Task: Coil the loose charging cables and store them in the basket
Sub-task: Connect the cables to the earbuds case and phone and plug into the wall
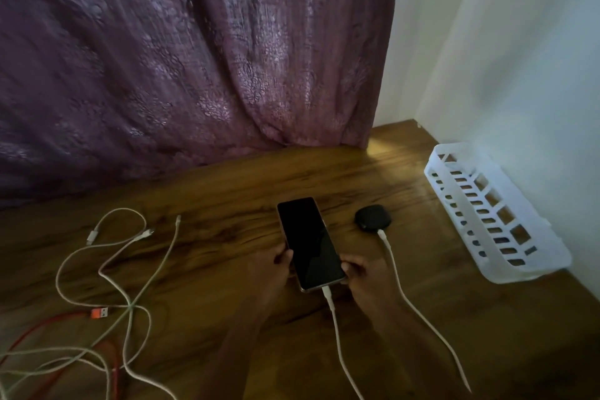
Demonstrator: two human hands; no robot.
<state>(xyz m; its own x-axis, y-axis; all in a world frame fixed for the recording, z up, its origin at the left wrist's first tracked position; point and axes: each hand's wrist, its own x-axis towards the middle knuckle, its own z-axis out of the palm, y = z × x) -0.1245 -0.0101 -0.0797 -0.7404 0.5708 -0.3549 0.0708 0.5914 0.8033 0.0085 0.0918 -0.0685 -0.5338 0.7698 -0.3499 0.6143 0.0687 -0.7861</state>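
At six o'clock a white charging cable (336, 328) runs up into the smartphone (310, 243), gripped at its edges by left hand (272, 266) and right hand (363, 273), probably steadied for unplugging. Loose cables (126, 308) tangle at eight o'clock, tails cut off; the white basket (519, 273) sits at three o'clock, interior dim.

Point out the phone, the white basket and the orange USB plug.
phone (310, 242): head view, middle of its dark screen.
white basket (532, 271): head view, on its near end wall.
orange USB plug (99, 313): head view, middle of the plug body.
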